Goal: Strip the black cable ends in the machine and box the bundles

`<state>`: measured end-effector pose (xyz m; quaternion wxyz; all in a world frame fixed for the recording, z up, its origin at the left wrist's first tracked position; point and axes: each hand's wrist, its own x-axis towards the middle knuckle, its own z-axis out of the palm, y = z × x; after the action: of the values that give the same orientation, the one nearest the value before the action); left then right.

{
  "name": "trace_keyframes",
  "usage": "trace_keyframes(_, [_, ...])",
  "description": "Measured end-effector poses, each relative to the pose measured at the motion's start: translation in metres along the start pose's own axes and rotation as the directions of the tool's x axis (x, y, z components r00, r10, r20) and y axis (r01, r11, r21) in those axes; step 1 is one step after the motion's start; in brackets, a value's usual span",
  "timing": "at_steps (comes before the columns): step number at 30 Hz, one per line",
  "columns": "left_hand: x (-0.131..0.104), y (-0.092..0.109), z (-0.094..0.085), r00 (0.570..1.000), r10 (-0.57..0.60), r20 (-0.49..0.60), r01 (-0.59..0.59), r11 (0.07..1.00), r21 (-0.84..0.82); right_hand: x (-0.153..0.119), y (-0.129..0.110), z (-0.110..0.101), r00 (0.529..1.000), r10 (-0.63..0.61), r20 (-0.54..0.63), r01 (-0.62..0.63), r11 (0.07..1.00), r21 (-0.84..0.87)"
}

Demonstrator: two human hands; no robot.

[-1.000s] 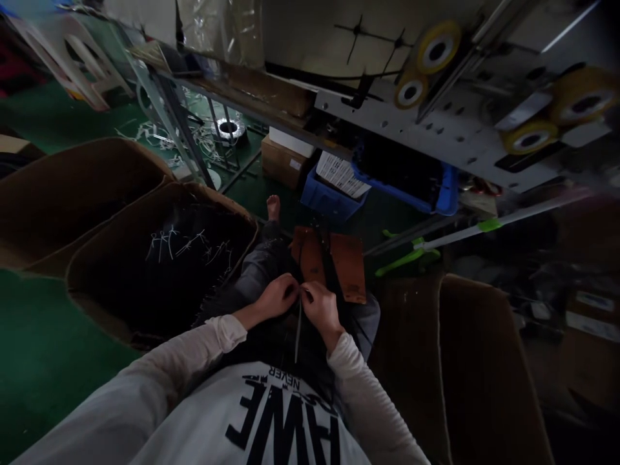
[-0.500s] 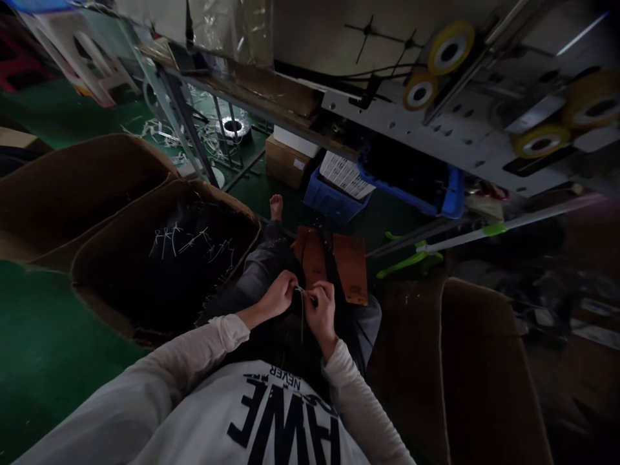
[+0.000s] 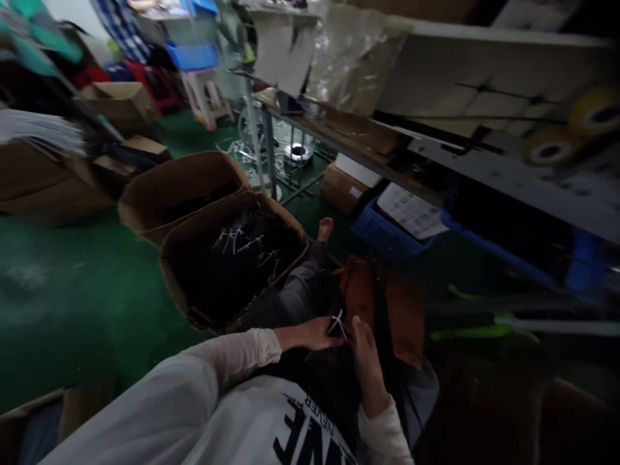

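Note:
My left hand is closed at my lap, thumb and fingers pinching a dark cord-like piece with a white tie standing up from it. My right hand is just right of the tie, its fingers stretched upward and apart from my left hand. Dim light and blur hide whether its fingertips touch the piece. Dark material lies over my lap and over an orange-brown board. Left of my legs, an open cardboard box holds dark items with several white ties.
Another open box stands behind the first. A metal-framed workbench runs across the back, with a blue crate and a carton beneath. Green-and-white poles lie at the right. A white stool stands farther back.
The view has swung left, bringing in more floor and boxes. My right hand has come off the white strand and its fingers have straightened. The tie now stands up at my left hand.

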<state>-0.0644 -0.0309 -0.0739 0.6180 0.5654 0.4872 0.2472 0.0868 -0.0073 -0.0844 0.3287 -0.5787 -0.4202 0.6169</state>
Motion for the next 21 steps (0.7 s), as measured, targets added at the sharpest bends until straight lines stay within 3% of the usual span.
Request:
trace_keyframes(1, [-0.002, 0.000, 0.001, 1.000, 0.010, -0.016, -0.009, 1.000, 0.016, 0.007, -0.002, 0.004, 0.988, 0.111, 0.109, -0.119, 0.990, 0.075])
trace_keyframes(3, [-0.006, -0.002, 0.001, 0.999, 0.007, -0.045, -0.005, 0.999, 0.044, 0.021, -0.008, 0.016, 0.914, 0.252, 0.319, -0.319, 0.931, 0.179])
trace_keyframes(4, [-0.009, -0.003, 0.001, 0.999, 0.004, -0.050, -0.001, 0.999, 0.053, 0.027, -0.013, 0.023, 0.891, 0.280, 0.357, -0.372, 0.902, 0.221])
trace_keyframes(6, [-0.016, -0.005, -0.002, 0.999, -0.003, -0.050, 0.006, 0.998, 0.055, 0.034, -0.024, 0.037, 0.905, 0.294, 0.306, -0.387, 0.869, 0.310])
trace_keyframes(10, [-0.032, -0.010, -0.029, 1.000, 0.011, -0.026, -0.008, 0.994, 0.113, 0.036, -0.054, 0.057, 0.963, 0.199, 0.184, -0.258, 0.880, 0.398])
trace_keyframes(14, [-0.049, -0.017, -0.078, 0.995, 0.007, -0.098, 0.012, 0.981, 0.192, 0.043, -0.086, 0.078, 0.990, 0.010, 0.142, -0.075, 0.886, 0.457])
trace_keyframes(18, [-0.076, -0.039, -0.122, 0.979, -0.073, -0.190, 0.097, 0.988, 0.119, 0.060, -0.111, 0.104, 0.976, -0.186, 0.113, 0.123, 0.900, 0.419])
trace_keyframes(21, [-0.109, -0.062, -0.135, 0.952, -0.156, -0.264, 0.172, 0.984, 0.041, 0.073, -0.123, 0.131, 0.948, -0.257, 0.186, 0.198, 0.938, 0.286])
